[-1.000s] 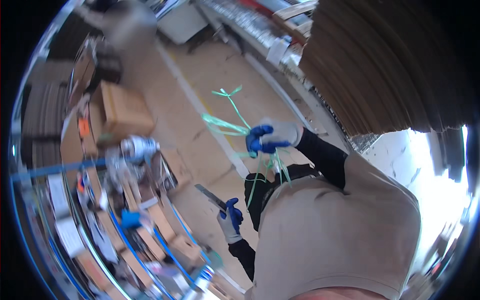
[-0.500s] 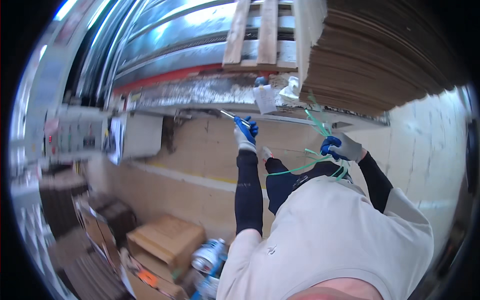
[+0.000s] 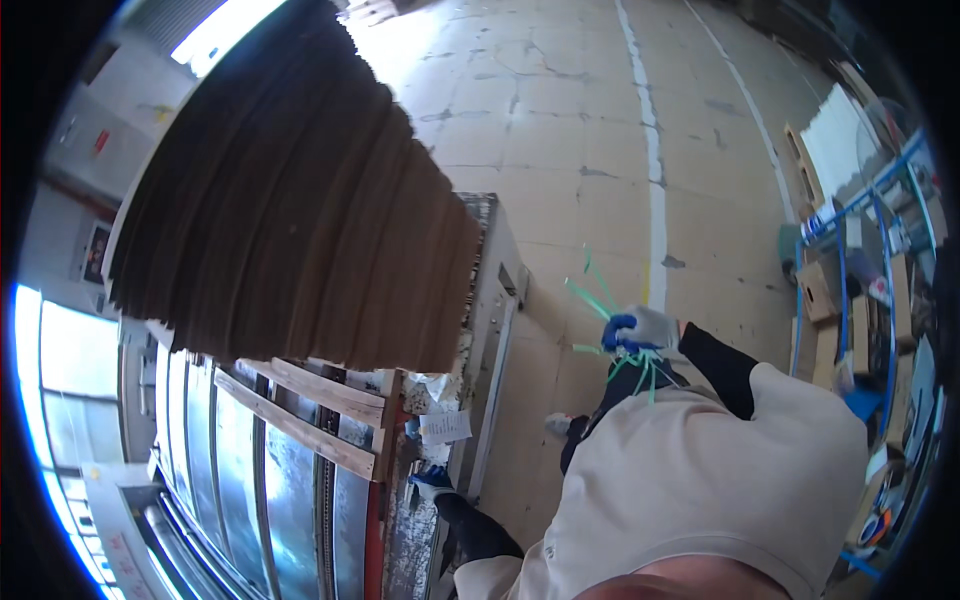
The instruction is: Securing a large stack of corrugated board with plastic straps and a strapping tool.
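My right hand (image 3: 640,330), in a grey glove with blue fingers, is closed around a bunch of green plastic strapping (image 3: 590,297). Loose ends of the strapping stick out above and below the fist, in front of my body. My left hand (image 3: 432,483), gloved alike, is low over the worn metal ledge (image 3: 412,540) of the machine. At its fingertips shows the end of a slim silver tool (image 3: 415,467); the fingers hide most of it. Just beyond this hand, a paper slip (image 3: 445,427) hangs on the ledge.
A tall stack of brown cardboard sheets (image 3: 300,230) stands at the left above wooden slats (image 3: 300,420) and metal rollers (image 3: 235,470). A blue-framed shelf (image 3: 845,285) with boxes lines the right. White lines (image 3: 655,190) cross the floor.
My view has swung right, bringing the cardboard stack to the left and the open floor into sight. My left hand has come down to the ledge with the silver tool. My right hand still grips the strapping.
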Tool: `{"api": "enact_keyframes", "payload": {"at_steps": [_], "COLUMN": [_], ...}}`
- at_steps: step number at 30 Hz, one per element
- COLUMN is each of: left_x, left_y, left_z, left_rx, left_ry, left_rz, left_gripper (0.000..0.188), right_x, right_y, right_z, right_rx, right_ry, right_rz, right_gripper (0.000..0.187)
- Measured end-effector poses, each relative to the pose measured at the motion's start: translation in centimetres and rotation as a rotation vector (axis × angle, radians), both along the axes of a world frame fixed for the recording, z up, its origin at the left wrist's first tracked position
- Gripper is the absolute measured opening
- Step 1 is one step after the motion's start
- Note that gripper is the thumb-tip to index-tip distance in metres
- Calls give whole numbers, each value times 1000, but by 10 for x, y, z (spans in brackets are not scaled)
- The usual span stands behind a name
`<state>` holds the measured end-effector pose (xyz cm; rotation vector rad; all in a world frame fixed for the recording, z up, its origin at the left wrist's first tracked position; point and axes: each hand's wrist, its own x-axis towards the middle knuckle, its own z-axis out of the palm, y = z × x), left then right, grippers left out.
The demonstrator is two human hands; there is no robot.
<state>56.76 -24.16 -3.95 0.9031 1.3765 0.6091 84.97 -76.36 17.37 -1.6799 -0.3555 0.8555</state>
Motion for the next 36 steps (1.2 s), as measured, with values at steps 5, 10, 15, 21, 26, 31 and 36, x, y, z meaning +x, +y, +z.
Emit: {"api": "enact_keyframes", "payload": {"at_steps": [5,10,15,21,26,31,36], "left_x": [31,107,192,261,299,298,286], "left_y": [-104,-281,-436,-547,-595,-613,-601], "left_z": [33,98,184,176,172,145,79], "left_rx": [173,-284,-281,-541,-601,-891,-827], "left_ry": [18,-20,-258,-618,-498,39,460], "left_rz": [-73,-621,-1511,-1587,-1882,-2104,-2456], "left_gripper": [53,50,45,59,52,55,56], "right_x": [-3,31,58,40,-37,-231,-461], "right_y": [-60,-113,-144,-188,-276,-352,-245], "right_z": [-18,-34,-10,23,9,-25,11], "right_rx": [160,452,641,828,763,597,-1158], "right_ry": [-111,-238,-439,-383,-477,-729,-771], "right_rz": [-577,-1073,-1324,-1454,-1772,-2408,-2678], "right_gripper": [20,18,18,18,20,20,23]}}
